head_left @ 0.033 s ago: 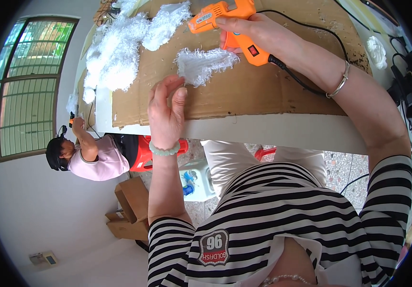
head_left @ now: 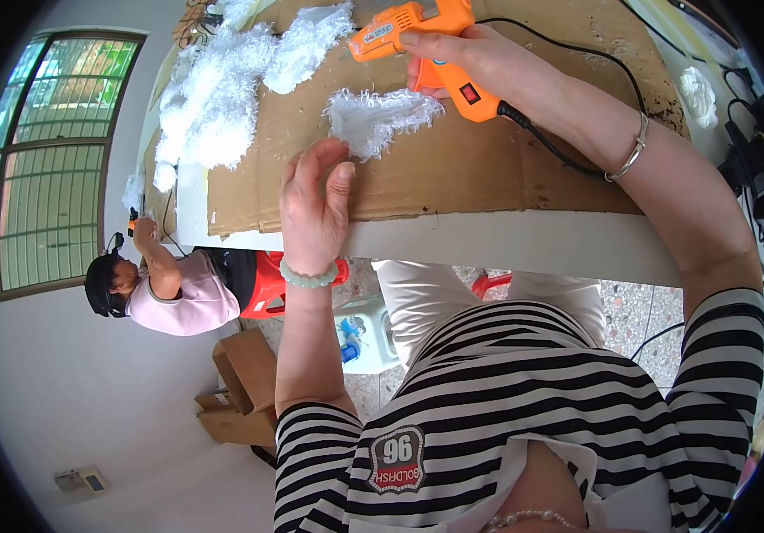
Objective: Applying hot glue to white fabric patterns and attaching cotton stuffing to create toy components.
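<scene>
An orange hot glue gun with a red switch is gripped in my right hand. Its nozzle end points left, above the cardboard. Below it lies a small piece of shaggy white fabric, spread roughly in a wedge. My left hand is beside the fabric's lower left corner, its fingers bent and the thumb apart. Nothing shows between them; the fingertips are right at the fabric's edge, and I cannot tell whether they touch it. A larger heap of shaggy white pieces sits at the left.
A brown cardboard sheet covers the white table. The gun's black cord trails right toward tangled cables. A white crumpled wad lies at the right. Another person works at the left, near cardboard boxes.
My left hand has shifted slightly to the right along the fabric's lower left corner. The right hand and the glue gun stay in place.
</scene>
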